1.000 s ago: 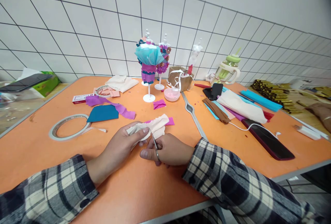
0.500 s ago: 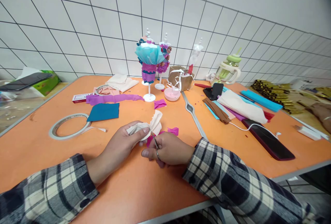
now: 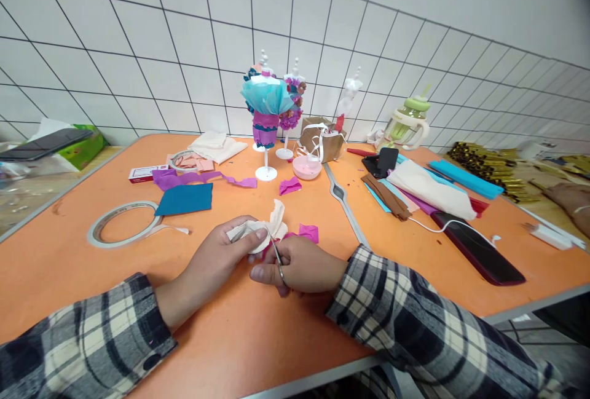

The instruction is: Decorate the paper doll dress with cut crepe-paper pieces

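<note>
Between thumb and fingers, my left hand (image 3: 224,250) pinches a folded piece of white crepe paper (image 3: 243,231). A narrow flap of the paper stands up beyond my fingertips. My right hand (image 3: 304,264) has its thumb and fingers in the handles of small metal scissors (image 3: 277,257). Their blades meet the paper's edge beside my left thumb; the tips are partly hidden. Under and behind my hands lie magenta paper scraps (image 3: 308,232). Farther back stands a small white dress form (image 3: 266,122) in a purple and turquoise paper dress.
A tape roll (image 3: 102,242) and blue paper (image 3: 185,200) lie left. A pink bowl (image 3: 306,168), brown box (image 3: 329,147) and green-lidded bottle (image 3: 408,122) stand behind. Folded papers and a dark phone (image 3: 479,250) lie right. Another person's hand (image 3: 569,199) shows at the far right.
The scissors have closed further on the white paper, and its flap looks narrower and tilts differently. A magenta scrap near the bowl and the purple strip have shifted slightly. Another person's hand moved at right.
</note>
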`<state>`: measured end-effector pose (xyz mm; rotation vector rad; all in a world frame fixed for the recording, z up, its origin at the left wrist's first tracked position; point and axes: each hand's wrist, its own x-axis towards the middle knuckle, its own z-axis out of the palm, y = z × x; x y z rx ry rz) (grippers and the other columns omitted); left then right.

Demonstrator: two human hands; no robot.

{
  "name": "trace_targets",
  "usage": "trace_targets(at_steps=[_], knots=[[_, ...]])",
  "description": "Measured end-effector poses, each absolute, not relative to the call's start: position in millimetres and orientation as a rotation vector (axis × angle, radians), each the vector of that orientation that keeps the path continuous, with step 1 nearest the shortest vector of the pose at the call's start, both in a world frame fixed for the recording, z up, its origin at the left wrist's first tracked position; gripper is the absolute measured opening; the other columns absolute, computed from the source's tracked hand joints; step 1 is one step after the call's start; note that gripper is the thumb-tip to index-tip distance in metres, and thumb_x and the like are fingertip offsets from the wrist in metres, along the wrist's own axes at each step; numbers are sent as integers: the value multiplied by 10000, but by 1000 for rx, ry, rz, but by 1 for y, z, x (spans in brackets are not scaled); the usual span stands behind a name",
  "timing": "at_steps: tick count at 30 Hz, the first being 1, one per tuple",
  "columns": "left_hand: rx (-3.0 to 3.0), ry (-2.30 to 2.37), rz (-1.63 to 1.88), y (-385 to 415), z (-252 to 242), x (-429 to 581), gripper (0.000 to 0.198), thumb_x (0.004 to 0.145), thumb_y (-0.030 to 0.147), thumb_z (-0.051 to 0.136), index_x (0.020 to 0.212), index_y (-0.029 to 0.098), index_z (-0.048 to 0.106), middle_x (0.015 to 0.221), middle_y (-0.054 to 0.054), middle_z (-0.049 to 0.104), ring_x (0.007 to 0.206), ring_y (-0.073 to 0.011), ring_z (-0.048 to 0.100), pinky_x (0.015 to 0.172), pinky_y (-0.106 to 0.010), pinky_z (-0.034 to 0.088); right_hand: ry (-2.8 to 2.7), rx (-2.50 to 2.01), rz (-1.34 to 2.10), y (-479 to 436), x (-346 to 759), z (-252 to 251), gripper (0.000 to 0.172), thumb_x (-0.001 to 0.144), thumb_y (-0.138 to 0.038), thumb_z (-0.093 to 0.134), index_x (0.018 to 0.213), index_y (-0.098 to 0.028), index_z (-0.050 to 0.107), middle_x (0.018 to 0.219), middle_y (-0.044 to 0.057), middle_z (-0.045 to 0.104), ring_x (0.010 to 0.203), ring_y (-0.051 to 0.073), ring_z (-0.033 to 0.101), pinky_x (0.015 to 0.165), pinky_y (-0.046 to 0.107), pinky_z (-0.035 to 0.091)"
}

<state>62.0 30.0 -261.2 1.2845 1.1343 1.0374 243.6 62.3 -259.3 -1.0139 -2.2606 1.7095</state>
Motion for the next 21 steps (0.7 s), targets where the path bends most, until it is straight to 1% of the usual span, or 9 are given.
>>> trace_targets(at_steps=[5, 10, 13, 15, 19, 21], knots=[[1277, 1140, 1062, 29, -263, 63, 226, 860, 397, 604, 787, 182, 603, 674, 8, 575, 616, -144, 524, 570, -254, 418, -2283, -991, 1688, 63, 243, -264, 517, 769, -674, 572, 708, -161, 575, 491, -29, 553, 438, 80, 504, 460, 189, 386], [1284, 1101, 1013, 30, -262, 63, 213, 867, 382, 590, 802, 180, 610, 719, -19, 620, 664, -174, 580, 599, -279, 442, -2231, -948, 1718, 62, 243, -262, 508, 766, -666, 579, 704, -162, 560, 545, -21, 564, 453, 82, 505, 422, 180, 378], [1293, 1112, 1020, 30, -261, 63, 223, 854, 393, 600, 786, 181, 600, 705, -19, 621, 650, -181, 587, 592, -288, 449, -2232, -944, 1712, 62, 243, -265, 504, 773, -660, 574, 698, -163, 553, 512, -25, 548, 420, 83, 487, 399, 184, 359], [1292, 1123, 1031, 30, -261, 64, 235, 849, 404, 603, 773, 181, 591, 686, -17, 617, 633, -180, 586, 585, -291, 452, -2226, -951, 1723, 62, 243, -267, 497, 772, -658, 579, 712, -165, 552, 492, -31, 540, 409, 86, 487, 402, 188, 363], [1286, 1130, 1026, 31, -261, 64, 248, 845, 417, 604, 783, 178, 592, 691, -22, 628, 640, -184, 596, 586, -294, 463, -2211, -939, 1723, 62, 243, -268, 492, 761, -651, 600, 721, -163, 550, 513, -33, 552, 443, 82, 507, 446, 186, 392], [1287, 1130, 1021, 31, -260, 64, 257, 831, 425, 617, 779, 174, 596, 687, -25, 632, 636, -186, 597, 580, -295, 469, -2201, -941, 1735, 62, 243, -267, 496, 757, -654, 602, 720, -162, 552, 507, -35, 549, 443, 82, 506, 442, 185, 384]])
